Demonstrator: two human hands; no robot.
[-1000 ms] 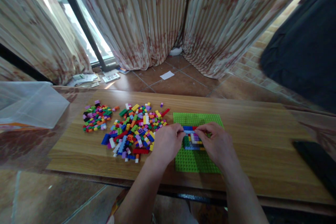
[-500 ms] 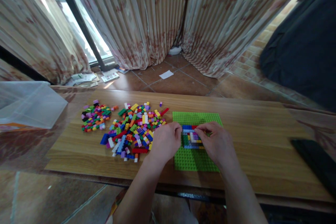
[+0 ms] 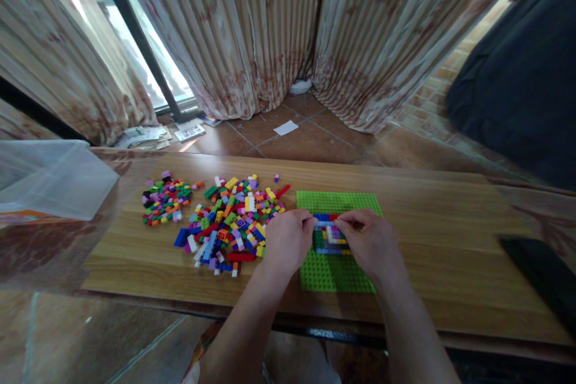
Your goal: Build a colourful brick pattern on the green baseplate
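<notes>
A green studded baseplate (image 3: 335,273) lies on the wooden board, with a low block of coloured toy bricks (image 3: 321,243) built on its middle. A long light blue brick (image 3: 326,224) spans the back part of that block, just in front of a row of dark blue and red bricks. My left hand (image 3: 288,243) pinches its left end with closed fingers. At the other end, my right hand (image 3: 371,243) is closed with thumb and forefinger on the same brick. My right hand covers the right side of the built block.
A wide heap of loose bricks (image 3: 240,222) lies left of the baseplate, and a smaller pile of little bricks (image 3: 166,199) sits beyond it. A clear plastic bin (image 3: 54,180) stands at the far left. Toward the right edge is a dark flat object (image 3: 535,276).
Both hands stay over the built block with slight finger shifts. The light blue brick shows more plainly between the fingertips now. The view has shifted very slightly.
</notes>
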